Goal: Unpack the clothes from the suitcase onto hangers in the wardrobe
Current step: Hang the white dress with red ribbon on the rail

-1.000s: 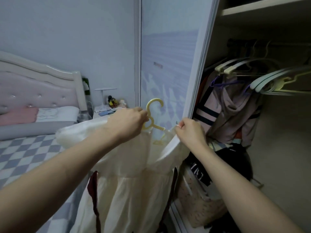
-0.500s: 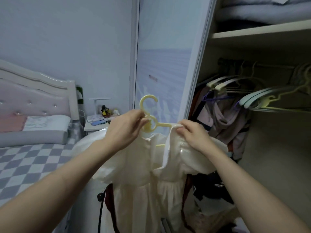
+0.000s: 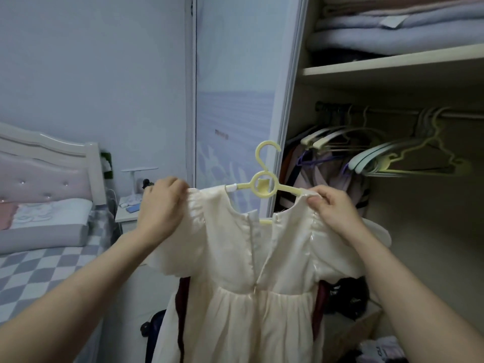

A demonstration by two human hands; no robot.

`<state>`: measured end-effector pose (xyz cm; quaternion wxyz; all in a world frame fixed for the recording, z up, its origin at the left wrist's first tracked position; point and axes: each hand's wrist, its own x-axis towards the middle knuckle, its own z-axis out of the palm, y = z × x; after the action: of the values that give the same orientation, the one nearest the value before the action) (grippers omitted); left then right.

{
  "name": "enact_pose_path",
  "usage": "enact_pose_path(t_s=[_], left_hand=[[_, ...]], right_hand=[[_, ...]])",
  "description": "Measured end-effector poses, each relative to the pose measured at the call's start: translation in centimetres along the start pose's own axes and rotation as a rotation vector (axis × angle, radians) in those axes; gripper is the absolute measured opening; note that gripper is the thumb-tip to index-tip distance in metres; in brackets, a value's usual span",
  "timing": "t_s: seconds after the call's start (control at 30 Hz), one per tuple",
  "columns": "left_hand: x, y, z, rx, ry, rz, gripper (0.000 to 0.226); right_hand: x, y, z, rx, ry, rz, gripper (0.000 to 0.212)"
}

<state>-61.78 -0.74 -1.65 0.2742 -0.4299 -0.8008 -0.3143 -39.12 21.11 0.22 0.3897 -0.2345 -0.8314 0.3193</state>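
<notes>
**Cream dress held up on a yellow hanger before the open wardrobe**

Leftmost lies a bed [image 3: 39,263] with a checked cover, a padded headboard and a pillow [image 3: 47,221]; just beside its head stands a small nightstand [image 3: 127,213] carrying a white lamp [image 3: 136,179] and a blue phone-like item. Next, the left hand [image 3: 162,205] curls its fingers round the left shoulder of a cream dress [image 3: 243,284], pinching the gathered fabric over the hanger's arm. The dress hangs in mid-air between both hands, its back opening facing the camera, draped on a yellow hanger [image 3: 264,179] whose hook points up in front of the pale sliding door [image 3: 235,100]. The right hand [image 3: 330,208] pinches the dress's right shoulder at the hanger's other arm. Further right, the open wardrobe's rail [image 3: 387,112] holds hung garments [image 3: 322,184] and several bare hangers [image 3: 400,161]. Above it, a shelf [image 3: 392,61] carries folded blankets [image 3: 392,30].
</notes>
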Motion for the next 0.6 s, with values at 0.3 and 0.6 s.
enact_pose_path(t_s=[0.3, 0.6], left_hand=[[1.1, 6.2, 1.5, -0.107, -0.208, 0.149, 0.019], [4.9, 18.5, 4.9, -0.149, -0.149, 0.364, 0.042]], right_hand=[[-1.1, 1.0, -4.3, -0.055, 0.110, 0.041, 0.023], [-1.6, 5.2, -13.6, -0.079, 0.299, 0.084, 0.018]])
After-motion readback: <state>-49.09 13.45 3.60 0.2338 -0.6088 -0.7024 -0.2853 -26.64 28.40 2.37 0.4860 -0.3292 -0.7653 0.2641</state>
